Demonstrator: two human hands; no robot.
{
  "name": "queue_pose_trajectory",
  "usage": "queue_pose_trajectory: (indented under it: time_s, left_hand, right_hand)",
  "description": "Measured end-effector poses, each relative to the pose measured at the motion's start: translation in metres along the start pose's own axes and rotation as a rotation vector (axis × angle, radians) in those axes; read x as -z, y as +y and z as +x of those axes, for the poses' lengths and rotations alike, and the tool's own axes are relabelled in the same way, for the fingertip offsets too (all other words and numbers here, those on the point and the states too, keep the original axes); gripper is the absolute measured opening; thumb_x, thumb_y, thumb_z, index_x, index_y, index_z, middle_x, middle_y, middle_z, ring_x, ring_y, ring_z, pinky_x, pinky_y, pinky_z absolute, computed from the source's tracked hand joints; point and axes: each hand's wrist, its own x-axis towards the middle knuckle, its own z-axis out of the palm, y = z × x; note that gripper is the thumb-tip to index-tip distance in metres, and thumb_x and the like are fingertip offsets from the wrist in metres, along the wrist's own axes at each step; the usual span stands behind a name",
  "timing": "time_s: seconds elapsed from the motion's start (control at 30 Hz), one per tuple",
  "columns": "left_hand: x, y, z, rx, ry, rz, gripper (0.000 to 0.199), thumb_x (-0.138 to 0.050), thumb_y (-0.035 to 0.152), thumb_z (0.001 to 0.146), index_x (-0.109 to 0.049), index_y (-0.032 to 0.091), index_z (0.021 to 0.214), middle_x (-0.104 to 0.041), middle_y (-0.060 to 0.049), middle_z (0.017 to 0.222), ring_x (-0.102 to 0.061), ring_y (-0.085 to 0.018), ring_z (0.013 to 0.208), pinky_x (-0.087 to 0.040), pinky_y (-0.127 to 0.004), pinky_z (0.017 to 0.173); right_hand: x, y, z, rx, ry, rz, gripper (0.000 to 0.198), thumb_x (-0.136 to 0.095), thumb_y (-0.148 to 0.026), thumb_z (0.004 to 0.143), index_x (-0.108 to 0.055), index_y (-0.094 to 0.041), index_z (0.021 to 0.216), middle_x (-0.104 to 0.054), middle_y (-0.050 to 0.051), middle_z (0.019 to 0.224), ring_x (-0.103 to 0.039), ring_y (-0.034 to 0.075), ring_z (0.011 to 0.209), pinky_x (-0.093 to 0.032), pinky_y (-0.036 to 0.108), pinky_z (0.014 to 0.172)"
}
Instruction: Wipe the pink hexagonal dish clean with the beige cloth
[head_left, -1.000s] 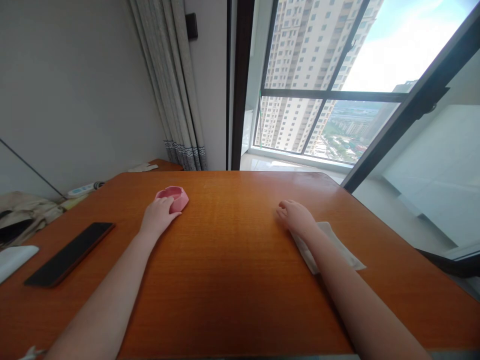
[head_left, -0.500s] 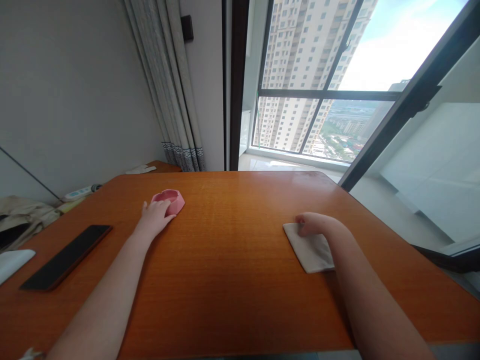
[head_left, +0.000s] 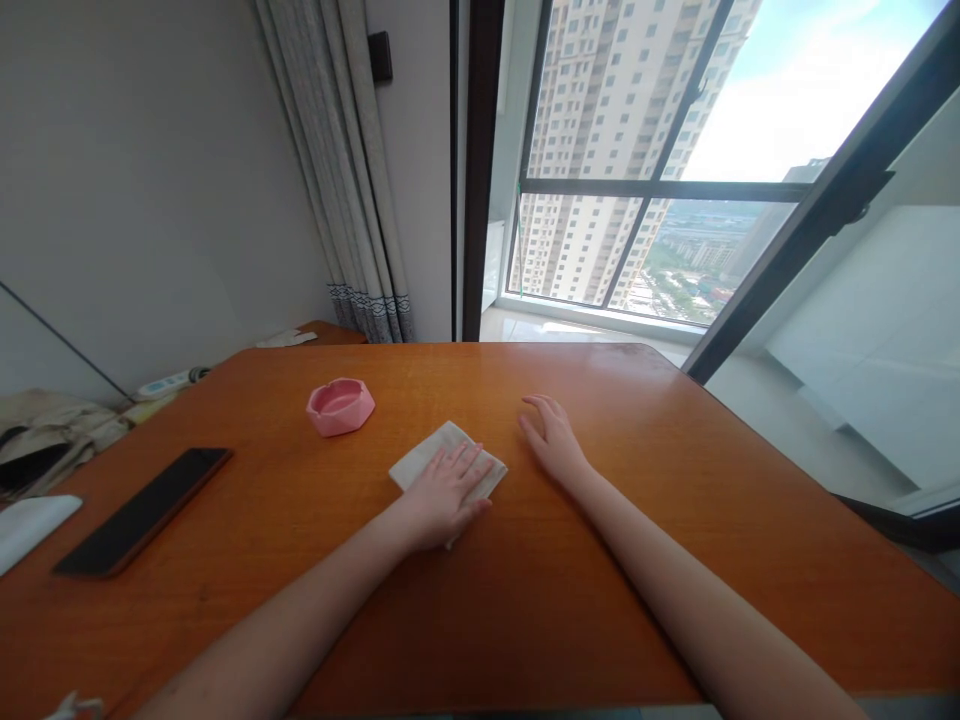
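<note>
A folded pale cloth (head_left: 425, 458) lies flat near the middle of the wooden table (head_left: 480, 620). My left hand (head_left: 444, 492) rests on top of it, fingers stretched out and palm down, covering part of the cloth. To the right of the cloth, my right hand (head_left: 555, 440) is over the table with its fingers apart, holding nothing. A pink many-sided ashtray (head_left: 341, 407) stands farther back on the left, apart from both hands.
A long black slab (head_left: 146, 510) lies on the table's left side, with a white object (head_left: 34, 525) by the left edge. Beyond the table are a grey curtain (head_left: 337, 180) and a large window (head_left: 645, 190). A power strip (head_left: 166, 384) sits past the far left edge.
My left hand has left the pink ashtray and come right onto the cloth. The cloth has moved from the right to the middle. My right hand is off it, its fingers opened.
</note>
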Motion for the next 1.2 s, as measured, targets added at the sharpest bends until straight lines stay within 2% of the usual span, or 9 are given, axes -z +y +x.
queue_pose_trajectory:
  time_s: [0.13, 0.23, 0.47, 0.57, 0.67, 0.77, 0.83, 1.0, 1.2]
  left_hand:
    - [-0.008, -0.008, -0.015, 0.210, -0.061, 0.039, 0.061, -0.029, 0.055, 0.089, -0.029, 0.025, 0.143, -0.026, -0.012, 0.150, -0.020, -0.029, 0.139, -0.015, -0.055, 0.109]
    - [-0.005, -0.021, -0.039, 0.349, -0.012, 0.089, 0.064, -0.030, 0.058, 0.088, -0.030, 0.024, 0.143, -0.031, -0.014, 0.148, -0.023, -0.032, 0.138, -0.018, -0.057, 0.107]
    - [0.023, -0.098, -0.120, 0.683, -0.030, 0.184, 0.064, -0.035, 0.051, 0.084, -0.035, 0.021, 0.141, -0.033, -0.013, 0.147, -0.028, -0.033, 0.136, -0.025, -0.054, 0.106]
    - [0.028, -0.125, -0.144, 0.724, 0.007, 0.206, 0.064, -0.034, 0.051, 0.084, -0.039, 0.017, 0.138, -0.033, -0.014, 0.147, -0.028, -0.033, 0.135, -0.027, -0.053, 0.105]
    - [0.032, -0.129, -0.146, 0.702, 0.072, 0.207, 0.063, -0.035, 0.052, 0.083, -0.044, 0.016, 0.134, -0.036, -0.015, 0.145, -0.031, -0.034, 0.134, -0.028, -0.055, 0.104]
    - [0.041, -0.108, -0.125, 0.654, 0.261, 0.210, 0.057, -0.038, 0.052, 0.083, -0.051, 0.015, 0.124, -0.042, -0.016, 0.139, -0.036, -0.034, 0.130, -0.027, -0.053, 0.105]
    - [0.047, -0.085, -0.099, 0.527, 0.353, 0.129, 0.047, -0.038, 0.048, 0.085, -0.053, 0.016, 0.117, -0.049, -0.013, 0.133, -0.044, -0.028, 0.123, -0.032, -0.044, 0.104]
    - [0.035, -0.035, -0.011, 0.221, 0.191, -0.114, 0.034, -0.039, 0.033, 0.088, -0.051, 0.020, 0.117, -0.064, -0.007, 0.097, -0.061, -0.019, 0.085, -0.048, -0.031, 0.079]
    - [-0.005, -0.022, 0.073, 0.028, 0.216, -0.066, 0.029, -0.044, 0.016, 0.079, -0.056, 0.014, 0.105, -0.061, -0.012, 0.107, -0.057, -0.024, 0.101, -0.046, -0.037, 0.088]
  right_hand:
    - [-0.005, 0.026, 0.002, -0.160, -0.192, -0.168, 0.031, -0.040, -0.034, 0.090, -0.059, -0.018, 0.109, -0.056, 0.012, 0.118, -0.048, 0.023, 0.115, -0.035, 0.041, 0.100]
    - [-0.008, 0.024, -0.001, -0.138, -0.256, -0.273, 0.032, -0.045, -0.037, 0.088, -0.058, -0.019, 0.111, -0.052, 0.012, 0.125, -0.043, 0.025, 0.120, -0.034, 0.043, 0.100]
    - [-0.012, 0.016, -0.002, -0.146, -0.229, -0.323, 0.033, -0.045, -0.035, 0.087, -0.057, -0.019, 0.113, -0.051, 0.014, 0.125, -0.042, 0.027, 0.119, -0.033, 0.044, 0.098]
    - [-0.014, 0.017, -0.002, -0.159, -0.209, -0.338, 0.031, -0.045, -0.034, 0.087, -0.057, -0.020, 0.113, -0.052, 0.012, 0.124, -0.043, 0.027, 0.118, -0.033, 0.043, 0.097]
    - [-0.014, 0.017, -0.002, -0.173, -0.208, -0.344, 0.032, -0.046, -0.033, 0.087, -0.057, -0.020, 0.113, -0.053, 0.012, 0.123, -0.044, 0.026, 0.117, -0.033, 0.042, 0.097]
    - [-0.016, 0.008, -0.004, -0.147, -0.164, -0.372, 0.028, -0.045, -0.026, 0.086, -0.059, -0.017, 0.109, -0.049, 0.015, 0.128, -0.039, 0.028, 0.122, -0.032, 0.043, 0.099]
    - [-0.022, -0.002, -0.004, -0.058, -0.120, -0.368, 0.028, -0.044, -0.016, 0.083, -0.060, -0.016, 0.107, -0.045, 0.015, 0.132, -0.033, 0.028, 0.127, -0.030, 0.043, 0.102]
    - [-0.045, -0.026, 0.003, 0.100, -0.186, -0.110, 0.043, -0.042, -0.010, 0.079, -0.052, -0.015, 0.120, -0.054, 0.013, 0.120, -0.046, 0.022, 0.115, -0.036, 0.036, 0.101]
    - [-0.050, -0.017, 0.008, 0.037, -0.143, 0.210, 0.059, -0.046, -0.014, 0.075, -0.037, -0.013, 0.133, -0.052, 0.014, 0.125, -0.050, 0.020, 0.114, -0.040, 0.036, 0.100]
